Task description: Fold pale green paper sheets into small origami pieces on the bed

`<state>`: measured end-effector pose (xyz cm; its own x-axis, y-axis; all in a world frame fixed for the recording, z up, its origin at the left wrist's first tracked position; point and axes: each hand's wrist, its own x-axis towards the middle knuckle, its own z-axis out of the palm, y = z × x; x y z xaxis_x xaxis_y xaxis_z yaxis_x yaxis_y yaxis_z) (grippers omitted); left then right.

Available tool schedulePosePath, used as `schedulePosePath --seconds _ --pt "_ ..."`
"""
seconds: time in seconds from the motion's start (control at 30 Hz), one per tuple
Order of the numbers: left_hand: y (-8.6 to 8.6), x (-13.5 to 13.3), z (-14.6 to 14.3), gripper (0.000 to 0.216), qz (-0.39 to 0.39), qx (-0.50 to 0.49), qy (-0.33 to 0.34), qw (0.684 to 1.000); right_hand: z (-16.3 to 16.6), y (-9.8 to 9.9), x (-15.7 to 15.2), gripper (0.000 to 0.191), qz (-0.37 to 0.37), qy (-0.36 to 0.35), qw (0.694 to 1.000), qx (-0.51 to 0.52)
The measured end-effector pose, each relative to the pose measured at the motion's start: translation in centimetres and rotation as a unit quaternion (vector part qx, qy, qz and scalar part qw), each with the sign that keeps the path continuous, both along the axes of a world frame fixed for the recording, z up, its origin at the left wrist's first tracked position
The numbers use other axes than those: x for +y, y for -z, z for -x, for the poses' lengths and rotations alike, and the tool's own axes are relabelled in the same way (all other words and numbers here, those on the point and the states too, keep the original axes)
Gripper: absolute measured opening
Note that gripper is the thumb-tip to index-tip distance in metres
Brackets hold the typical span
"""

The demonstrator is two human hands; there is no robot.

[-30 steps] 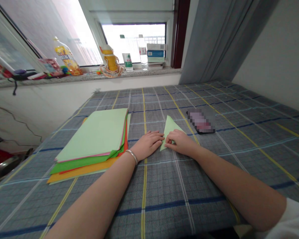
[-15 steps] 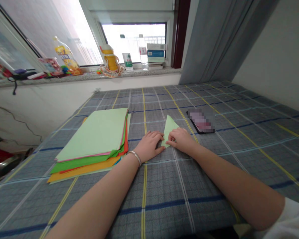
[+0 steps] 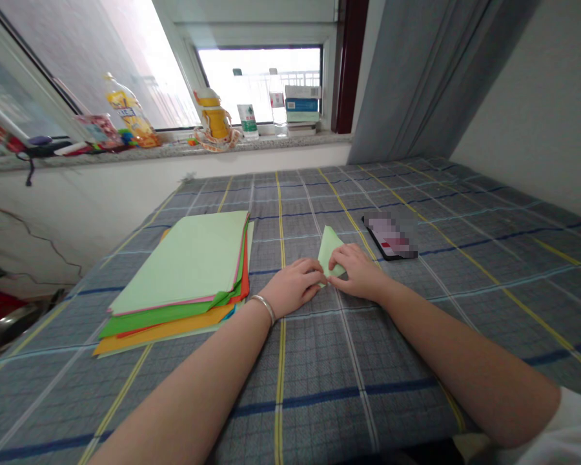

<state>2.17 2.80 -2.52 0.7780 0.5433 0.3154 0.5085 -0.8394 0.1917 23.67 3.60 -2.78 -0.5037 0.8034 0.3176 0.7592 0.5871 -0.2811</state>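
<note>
A small folded piece of light green paper [image 3: 328, 244] rests on the plaid cloth, its pointed tip facing away from me. From the left, my left hand [image 3: 297, 285] grips the paper's near corner, with bent fingers and a bangle at the wrist. My right hand [image 3: 361, 272] pinches the paper's right side between thumb and curled fingers. Both hands meet at its lower end, and they cover that part of the folds. To the left lies a stack of coloured paper [image 3: 186, 258], with a light green sheet on top and green, red and orange edges below.
A phone [image 3: 391, 237] with a blurred screen lies beyond my right hand. On the windowsill [image 3: 164, 150] stand a juice bottle [image 3: 130, 110], a yellow drinking bottle [image 3: 215, 116], a tube [image 3: 248, 121], clear bottles and boxes [image 3: 303, 106]. A grey curtain [image 3: 407, 77] hangs at the right.
My right hand has shifted slightly, and its fingers have opened a little along the paper. My left fingertips have moved towards the paper's near corner. The paper's right side now looks narrower.
</note>
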Motion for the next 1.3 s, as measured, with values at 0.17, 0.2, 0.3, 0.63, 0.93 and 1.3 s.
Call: schedulePosePath --seconds 0.17,0.2,0.3,0.63,0.93,1.3 --pt "0.1 0.3 0.2 0.017 -0.028 -0.003 0.021 0.999 0.2 0.5 0.1 0.029 0.012 0.036 0.999 0.002" --pt "0.1 0.4 0.2 0.017 -0.035 -0.003 0.026 0.999 0.3 0.7 0.1 0.031 0.010 0.044 0.999 0.001" --pt "-0.1 0.4 0.2 0.019 -0.047 0.005 0.047 0.998 0.4 1.1 0.2 0.033 0.005 0.056 0.998 -0.006" --pt "-0.7 0.2 0.7 0.020 -0.010 0.035 0.039 0.999 0.8 1.2 0.2 0.036 0.059 0.054 0.996 -0.037" --pt "-0.9 0.3 0.7 0.019 0.009 0.039 0.037 0.999 1.2 1.4 0.3 0.063 0.104 0.082 0.990 -0.047" --pt "-1.2 0.3 0.7 0.016 0.015 0.058 0.041 0.997 1.0 1.3 1.0 0.074 0.140 0.110 0.984 -0.016"
